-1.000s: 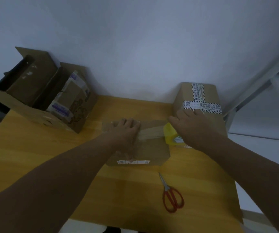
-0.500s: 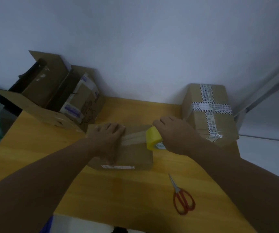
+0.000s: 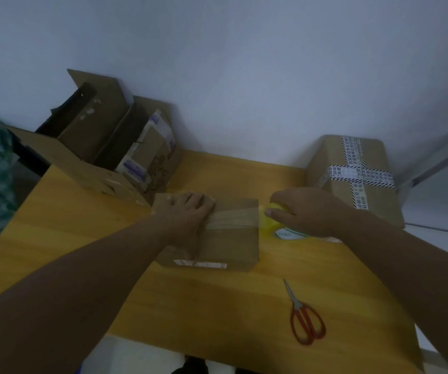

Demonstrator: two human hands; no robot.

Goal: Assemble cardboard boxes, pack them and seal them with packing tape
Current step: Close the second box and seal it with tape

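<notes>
Small parcel-packing station in plain room: yellow wooden table (image 3: 217, 306) set against bare white wall (image 3: 231, 76); at far left, open carton (image 3: 63, 155) stuffed with used cardboard boxes; at far right, sealed parcel (image 3: 379, 203) crossed with printed tape; mid-table, labelled box (image 3: 231, 244) with clear tape strip across top, yellow tape roll (image 3: 271, 228) just beside it; red scissors (image 3: 297, 306) near front edge

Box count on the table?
3: open box back left, small box at centre under the left hand, taped box back right. The open box holds more cardboard, maybe further boxes; cannot tell.
</notes>
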